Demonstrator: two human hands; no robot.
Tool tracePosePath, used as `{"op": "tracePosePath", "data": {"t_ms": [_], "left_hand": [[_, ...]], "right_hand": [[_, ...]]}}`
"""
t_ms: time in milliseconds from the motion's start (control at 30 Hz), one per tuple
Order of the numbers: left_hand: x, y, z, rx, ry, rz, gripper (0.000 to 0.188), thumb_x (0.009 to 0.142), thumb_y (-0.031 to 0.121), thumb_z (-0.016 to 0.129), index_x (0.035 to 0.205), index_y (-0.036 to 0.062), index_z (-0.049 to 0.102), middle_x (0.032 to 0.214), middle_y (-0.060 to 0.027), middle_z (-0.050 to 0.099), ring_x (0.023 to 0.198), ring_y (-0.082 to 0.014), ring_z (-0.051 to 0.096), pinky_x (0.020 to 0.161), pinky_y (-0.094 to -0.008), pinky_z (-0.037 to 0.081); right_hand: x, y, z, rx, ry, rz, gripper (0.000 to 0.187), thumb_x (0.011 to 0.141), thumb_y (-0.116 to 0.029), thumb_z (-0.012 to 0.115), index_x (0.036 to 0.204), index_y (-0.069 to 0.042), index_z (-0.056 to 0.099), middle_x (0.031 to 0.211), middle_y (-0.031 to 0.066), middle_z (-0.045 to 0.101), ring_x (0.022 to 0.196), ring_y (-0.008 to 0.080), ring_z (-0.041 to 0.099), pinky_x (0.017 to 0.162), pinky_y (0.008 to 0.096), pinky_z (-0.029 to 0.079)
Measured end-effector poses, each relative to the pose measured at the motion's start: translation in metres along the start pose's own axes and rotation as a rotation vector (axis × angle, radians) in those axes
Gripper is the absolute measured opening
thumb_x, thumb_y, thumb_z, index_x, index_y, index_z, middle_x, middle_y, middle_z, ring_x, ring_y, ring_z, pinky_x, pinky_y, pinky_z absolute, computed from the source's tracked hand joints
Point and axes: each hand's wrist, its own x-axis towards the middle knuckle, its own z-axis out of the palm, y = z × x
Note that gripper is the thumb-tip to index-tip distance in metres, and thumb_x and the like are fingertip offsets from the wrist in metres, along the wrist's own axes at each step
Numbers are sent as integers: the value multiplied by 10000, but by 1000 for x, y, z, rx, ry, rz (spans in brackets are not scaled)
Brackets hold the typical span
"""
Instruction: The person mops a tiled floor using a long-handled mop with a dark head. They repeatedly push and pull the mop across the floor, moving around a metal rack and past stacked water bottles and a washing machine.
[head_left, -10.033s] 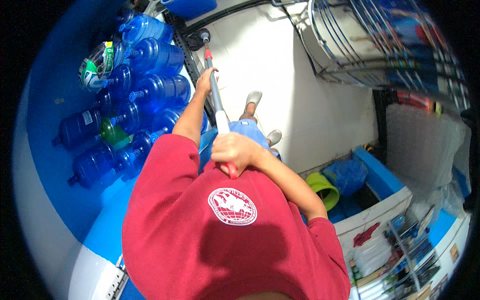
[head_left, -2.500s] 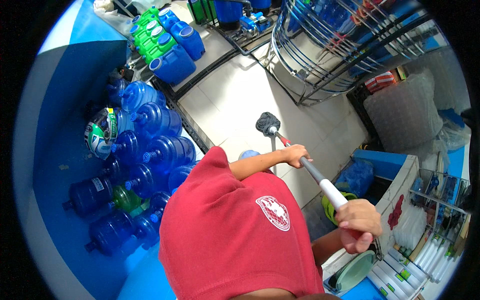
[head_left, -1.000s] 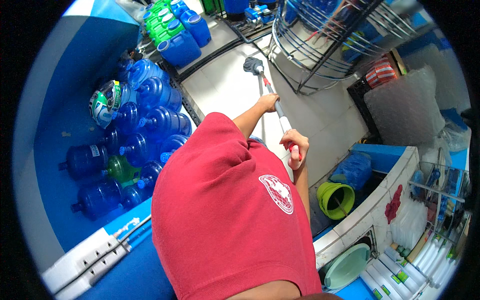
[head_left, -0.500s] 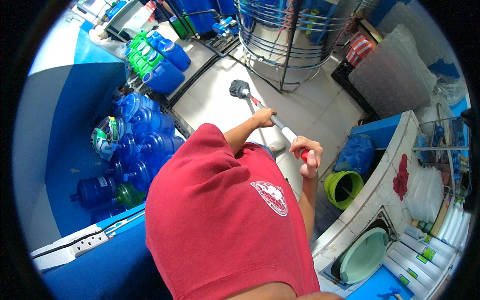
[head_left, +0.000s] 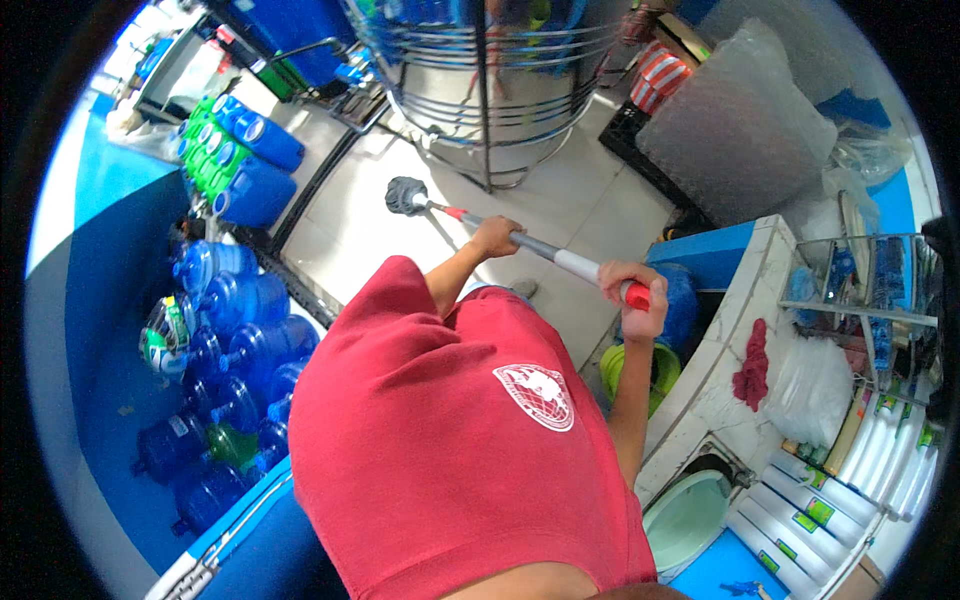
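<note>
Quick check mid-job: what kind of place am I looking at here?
Probably a water refilling shop: big blue water jugs stacked along the wall, a steel tank in a frame, and filter cartridges by a sink. Both hands grip a mop on the tiled floor.

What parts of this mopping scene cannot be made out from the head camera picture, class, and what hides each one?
- The person's legs and most of the feet: hidden in the head view by the red shirt.
- The mop handle inside each grip: covered by the left hand and right hand.
- The steel tank: its top is cut off by the picture's upper edge.
- The mop head: too small to show wetness.
</note>
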Motion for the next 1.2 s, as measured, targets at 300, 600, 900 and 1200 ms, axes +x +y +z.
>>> {"op": "tracePosePath", "data": {"t_ms": [300,600,900,1200], "left_hand": [[110,-8,-21,-73,55,-112,217,796,235,588,689,48,613,659,-199,602,657,-411,585,606,-489,448],[218,-35,14,-92,192,-294,281,645,166,602,888,83,717,822,-192,670,804,-389,633,768,-458,507],[324,7,19,-53,324,-601,304,610,136,620,889,44,696,766,-205,650,729,-348,637,672,-399,488],[418,75,77,-286,86,-684,350,634,174,665,976,124,719,1004,-122,683,991,-330,592,899,-415,454]], "right_hand": [[144,22,-81,100,-92,24,651,933,-460,288,733,73,603,631,128,566,473,143,448,475,279,357],[269,71,-187,236,-191,89,670,935,-500,292,728,56,601,551,76,509,436,125,423,449,257,339],[406,91,-289,341,-508,179,707,914,-565,327,738,59,608,548,66,496,424,116,418,419,257,309],[515,28,-384,331,-675,239,623,911,-509,368,725,30,620,525,38,492,392,125,422,445,262,341]]}}
